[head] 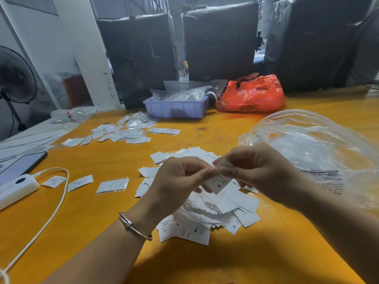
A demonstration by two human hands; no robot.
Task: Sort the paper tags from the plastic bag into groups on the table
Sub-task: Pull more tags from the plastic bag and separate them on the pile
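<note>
A heap of white paper tags (213, 206) lies in the middle of the yellow table (102, 212). Above it my left hand (178, 177) and my right hand (258, 169) both pinch the top of one tag marked M (218, 182), which hangs tilted between them. A large clear plastic bag (311, 148) lies crumpled at the right, just behind my right wrist. Three single tags in clear sleeves (112, 185) lie in a row to the left of the heap. Further back, several sleeved tags (127, 134) are spread out.
A white power strip with cable (18, 187) and a dark phone (22, 162) sit at the left edge. A lilac plastic tray (176, 108) with clear bags and a red plastic bag (252, 95) stand at the back. Black wrapped bales rise behind the table.
</note>
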